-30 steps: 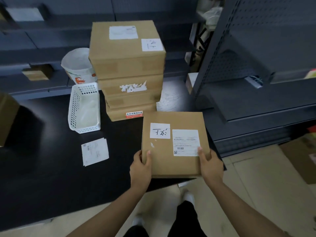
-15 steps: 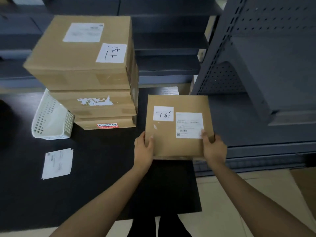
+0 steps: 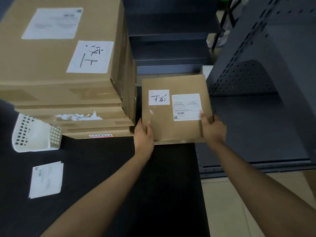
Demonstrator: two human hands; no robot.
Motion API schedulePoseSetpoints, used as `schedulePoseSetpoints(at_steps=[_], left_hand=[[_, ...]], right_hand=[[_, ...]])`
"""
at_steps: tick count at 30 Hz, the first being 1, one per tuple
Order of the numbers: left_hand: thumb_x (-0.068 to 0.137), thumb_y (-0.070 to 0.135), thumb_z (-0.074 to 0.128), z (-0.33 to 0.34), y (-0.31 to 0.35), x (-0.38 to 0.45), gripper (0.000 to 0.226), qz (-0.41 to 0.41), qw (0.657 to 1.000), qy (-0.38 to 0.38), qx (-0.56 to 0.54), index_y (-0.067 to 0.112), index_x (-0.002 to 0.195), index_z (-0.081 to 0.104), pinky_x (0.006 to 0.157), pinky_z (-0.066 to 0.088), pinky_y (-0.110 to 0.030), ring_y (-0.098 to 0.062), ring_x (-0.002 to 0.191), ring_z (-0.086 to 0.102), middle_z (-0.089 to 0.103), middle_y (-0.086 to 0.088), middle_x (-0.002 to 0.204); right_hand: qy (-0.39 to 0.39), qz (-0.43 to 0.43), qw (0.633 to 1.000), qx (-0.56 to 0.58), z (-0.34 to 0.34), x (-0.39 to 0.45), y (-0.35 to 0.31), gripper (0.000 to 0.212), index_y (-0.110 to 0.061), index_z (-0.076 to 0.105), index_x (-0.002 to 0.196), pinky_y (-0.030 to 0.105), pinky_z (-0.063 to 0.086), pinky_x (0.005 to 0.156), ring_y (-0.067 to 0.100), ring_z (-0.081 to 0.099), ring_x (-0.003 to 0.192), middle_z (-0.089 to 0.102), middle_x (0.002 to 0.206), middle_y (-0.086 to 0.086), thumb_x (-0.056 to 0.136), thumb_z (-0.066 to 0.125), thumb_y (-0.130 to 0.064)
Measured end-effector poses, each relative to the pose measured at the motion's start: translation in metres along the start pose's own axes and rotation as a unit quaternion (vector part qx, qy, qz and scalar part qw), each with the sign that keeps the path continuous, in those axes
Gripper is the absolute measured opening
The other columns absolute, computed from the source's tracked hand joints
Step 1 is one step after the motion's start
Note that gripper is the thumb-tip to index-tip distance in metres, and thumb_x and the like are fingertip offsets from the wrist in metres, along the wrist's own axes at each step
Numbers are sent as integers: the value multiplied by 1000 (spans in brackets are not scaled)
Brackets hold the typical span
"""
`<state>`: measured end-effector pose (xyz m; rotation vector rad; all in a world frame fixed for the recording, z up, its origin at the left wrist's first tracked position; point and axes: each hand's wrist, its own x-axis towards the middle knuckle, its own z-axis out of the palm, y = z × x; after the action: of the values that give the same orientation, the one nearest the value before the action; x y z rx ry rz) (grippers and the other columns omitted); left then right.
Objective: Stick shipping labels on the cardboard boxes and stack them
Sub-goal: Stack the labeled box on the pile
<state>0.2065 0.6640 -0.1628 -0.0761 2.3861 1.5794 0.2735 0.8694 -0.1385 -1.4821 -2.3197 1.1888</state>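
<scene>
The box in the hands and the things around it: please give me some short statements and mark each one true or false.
1. Both hands hold the small box, the left hand and the right hand at its near corners. True.
2. The small box has no label. False: it carries a printed label and a handwritten one.
3. The stack of boxes stands to the left of the small box. True.
4. The white basket sits on top of the stack. False: it sits on the black table, beside the stack.
</scene>
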Motion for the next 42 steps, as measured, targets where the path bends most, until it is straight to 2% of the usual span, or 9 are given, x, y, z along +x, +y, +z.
schedulePoseSetpoints(at_steps=[5, 16, 19, 26, 29, 32, 35, 38, 42], left_hand=[[96, 51, 37, 8, 0, 25, 59, -2, 1000, -3, 20, 18, 145, 36, 110, 36, -43, -18, 130, 44, 48, -2, 141], [99, 46, 37, 18, -7, 46, 57, -23, 998, 18, 63, 14, 145, 35, 108, 38, -40, -24, 128, 47, 48, -6, 142], [98, 46, 39, 19, -8, 46, 56, -23, 998, 24, 54, 15, 144, 36, 107, 39, -41, -24, 126, 49, 50, -6, 140], [99, 42, 43, 19, 2, 41, 57, -69, 997, 40, 14, 13, 147, 33, 94, 35, -21, -23, 124, 49, 51, -8, 138], [100, 40, 41, 18, 11, 36, 59, -79, 995, 41, 48, 11, 150, 27, 95, 32, -23, -27, 129, 45, 46, -12, 143], [100, 40, 40, 13, 20, 29, 63, -48, 993, 15, 110, 9, 151, 20, 109, 31, -35, -30, 136, 37, 36, -15, 149], [101, 34, 39, 8, 27, 17, 63, 26, 978, -18, 207, 3, 151, 15, 116, 23, -39, -30, 141, 26, 25, -19, 154], [98, 17, 43, 1, 38, -7, 57, 152, 935, -48, 318, 0, 147, 20, 119, 14, -35, -30, 144, 17, 21, -20, 153], [93, 18, 50, -16, 53, -37, 46, 295, 854, -74, 422, 12, 138, 42, 107, 36, -32, -21, 126, 42, 42, -7, 139]], right_hand=[[6, -2, 1000, 2, 11, 14, -5, 62, -14, 55, 128, 30, 42, 80, 31, 58, 111, 63, 122, 12, 91, 45, -62], [-63, 2, 998, -4, 25, 39, -7, 60, -16, 51, 129, 35, 45, 87, 30, 57, 112, 61, 124, 8, 91, 45, -62], [-58, -6, 998, -17, 26, 39, -6, 61, -16, 50, 129, 33, 46, 83, 28, 58, 110, 61, 123, 7, 90, 43, -64], [-61, -11, 997, -36, 26, 43, -5, 63, -15, 51, 126, 35, 48, 80, 29, 60, 105, 62, 120, 8, 90, 41, -65], [-50, -27, 996, -68, 23, 40, -9, 67, -12, 44, 136, 39, 47, 85, 33, 57, 113, 58, 129, 13, 93, 37, -63], [-6, -83, 986, -146, 15, 30, -19, 65, -8, 31, 146, 42, 43, 94, 36, 47, 125, 46, 142, 17, 97, 40, -50], [-14, -189, 949, -254, 5, 18, -30, 55, -2, 30, 144, 40, 33, 105, 33, 36, 132, 37, 147, 18, 99, 44, -30], [-32, -296, 891, -343, -7, 0, -42, 48, -5, 37, 140, 37, 28, 107, 30, 36, 129, 37, 146, 13, 95, 44, -19], [-70, -382, 841, -376, -15, -37, -57, 41, -8, 48, 131, 35, 33, 102, 27, 45, 119, 52, 131, 10, 92, 48, -20]])
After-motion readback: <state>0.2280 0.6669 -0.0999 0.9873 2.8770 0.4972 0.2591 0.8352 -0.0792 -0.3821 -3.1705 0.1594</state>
